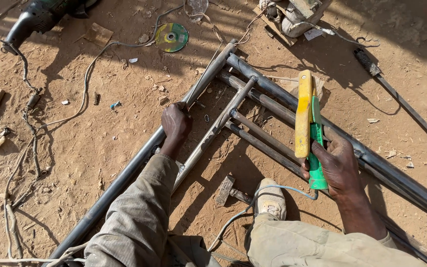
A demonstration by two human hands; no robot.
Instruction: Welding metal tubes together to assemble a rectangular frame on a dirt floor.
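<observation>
On the sandy ground, a welded steel tube frame lies flat. The left hand has its grip closed around one long frame tube. The right hand grips a yellow-and-green try square held upright above the tubes. A hammer lies near the shoe, a cutting disc farther off.

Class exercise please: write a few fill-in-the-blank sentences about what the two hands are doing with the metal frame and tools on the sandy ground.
1. The left hand grips a ____ tube of the frame.
2. The right hand holds a tool with a green handle and a ____ bar.
3. A hammer lies on the ____ beside the shoe.
4. The disc lies ____ the frame.

Missing words: metal; yellow; ground; outside
</observation>
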